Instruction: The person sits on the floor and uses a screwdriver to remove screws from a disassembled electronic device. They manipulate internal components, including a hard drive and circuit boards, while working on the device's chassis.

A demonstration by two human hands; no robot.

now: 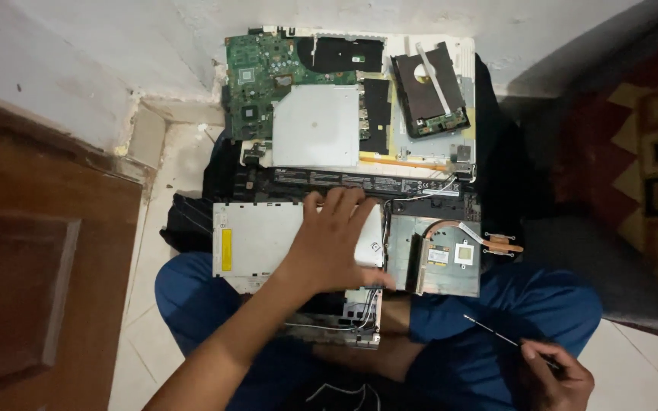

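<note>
Low right of the frame, right hand (554, 373) grips a thin screwdriver (496, 333); left hand (333, 247) lies spread on the silver optical drive (257, 240) at centre — seemingly mid-teardown, fine aim needed.

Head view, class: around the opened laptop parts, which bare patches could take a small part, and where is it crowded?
Bare floor tiles lie between the wooden door and the green circuit board; more pale tile shows beyond the right hand, which holds a thin tool. It is crowded under the left hand, which rests on the silver drive beside the copper heat pipe.
</note>
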